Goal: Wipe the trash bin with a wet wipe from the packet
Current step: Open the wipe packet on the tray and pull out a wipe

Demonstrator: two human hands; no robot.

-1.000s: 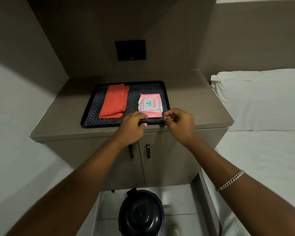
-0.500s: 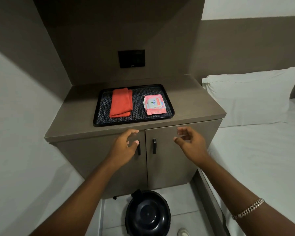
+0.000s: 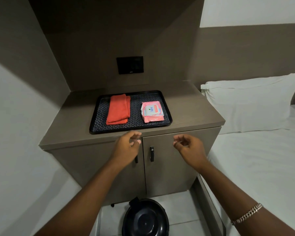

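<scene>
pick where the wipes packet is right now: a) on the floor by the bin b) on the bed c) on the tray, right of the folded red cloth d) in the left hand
c: the wipes packet lies on the tray, right of the red cloth; both hands are empty.

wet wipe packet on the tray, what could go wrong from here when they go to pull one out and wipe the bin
1. The wet wipe packet lies loose on the tray; a one-handed pull may lift the whole packet, so one hand should probably pin it.
2. The folded orange cloth lies beside it and could be grabbed by mistake.
3. The trash bin sits low on the floor at the frame's bottom edge, below both empty hands, the left hand and right hand, so a wipe might drip on the way.
</scene>
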